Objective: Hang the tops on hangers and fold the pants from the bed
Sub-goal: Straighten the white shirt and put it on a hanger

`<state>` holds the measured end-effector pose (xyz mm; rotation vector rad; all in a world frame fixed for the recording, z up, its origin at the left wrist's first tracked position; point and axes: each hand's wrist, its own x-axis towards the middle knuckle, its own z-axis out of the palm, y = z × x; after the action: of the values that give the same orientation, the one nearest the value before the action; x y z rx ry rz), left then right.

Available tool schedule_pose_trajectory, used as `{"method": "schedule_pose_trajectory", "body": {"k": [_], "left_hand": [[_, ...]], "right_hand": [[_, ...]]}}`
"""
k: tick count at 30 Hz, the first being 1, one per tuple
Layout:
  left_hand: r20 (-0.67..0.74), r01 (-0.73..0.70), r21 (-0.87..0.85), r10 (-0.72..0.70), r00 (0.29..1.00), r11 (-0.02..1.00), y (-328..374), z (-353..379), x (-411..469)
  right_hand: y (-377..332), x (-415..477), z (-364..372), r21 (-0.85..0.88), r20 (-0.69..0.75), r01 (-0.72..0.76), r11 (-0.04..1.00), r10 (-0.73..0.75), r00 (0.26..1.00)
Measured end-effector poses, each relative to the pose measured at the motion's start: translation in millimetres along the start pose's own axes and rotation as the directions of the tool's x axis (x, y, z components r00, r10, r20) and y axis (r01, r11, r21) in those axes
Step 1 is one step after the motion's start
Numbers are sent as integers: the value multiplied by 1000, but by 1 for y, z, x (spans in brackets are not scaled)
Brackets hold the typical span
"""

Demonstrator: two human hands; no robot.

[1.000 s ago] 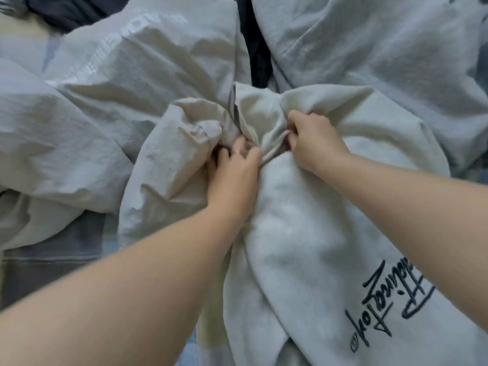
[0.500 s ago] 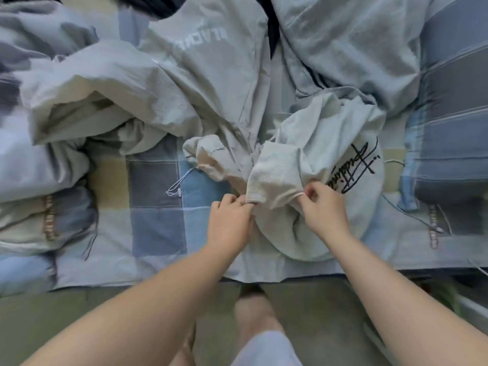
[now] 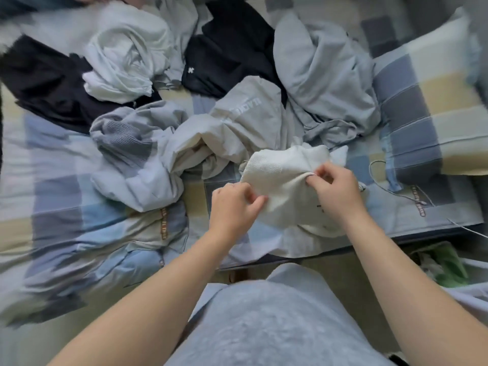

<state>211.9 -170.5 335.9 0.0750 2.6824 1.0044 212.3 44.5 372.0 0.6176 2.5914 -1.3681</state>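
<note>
- The cream top [image 3: 285,186] lies bunched at the near edge of the bed [image 3: 60,196], just in front of the heap of other clothes.
- The left hand [image 3: 235,204] has its grip pinching a fold of the top between thumb and fingertips. The right hand [image 3: 335,191] pinches what looks like the ribbed hem, a little further along.
- To do it well, I'd find the shoulders, lift the top clear of the heap and shake it open, so nothing else drags along when it goes on a hanger.
- The grey garment [image 3: 248,104] carries white capitals, turned away and unreadable from here.
- The black garment [image 3: 227,56] shows a small white cross-shaped mark [image 3: 190,70].
- The orange tag [image 3: 163,223] on the bedding has lettering too small to read.
- A few dark strokes show on the cream top by the right wrist, mostly hidden.
</note>
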Motion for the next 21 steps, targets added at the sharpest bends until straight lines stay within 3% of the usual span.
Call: {"method": "schedule_pose_trajectory", "body": {"k": [2, 6, 11, 16, 18, 21], "left_hand": [[-42, 1, -137, -7, 999, 991, 2, -43, -4], [-183, -134, -327, 77, 980, 935, 14, -123, -11], [-300, -216, -561, 47, 953, 799, 36, -193, -22], [-385, -338, -511, 141, 912, 790, 62, -254, -42], [-486, -407, -500, 142, 863, 764, 71, -274, -52], [-504, -453, -538, 159, 849, 711, 78, -297, -64]], "right_hand": [[-37, -14, -1, 72, -15, 69, 995, -68, 998], [-117, -46, -3, 257, -34, 244, 935, -244, 969], [-196, -85, -16, 403, -75, 482, 778, -497, 865], [-237, -109, -33, 420, -114, 614, 668, -632, 766], [-241, -112, -37, 389, -59, 599, 700, -630, 774], [-240, -115, -38, 401, 77, 530, 747, -604, 794]]}}
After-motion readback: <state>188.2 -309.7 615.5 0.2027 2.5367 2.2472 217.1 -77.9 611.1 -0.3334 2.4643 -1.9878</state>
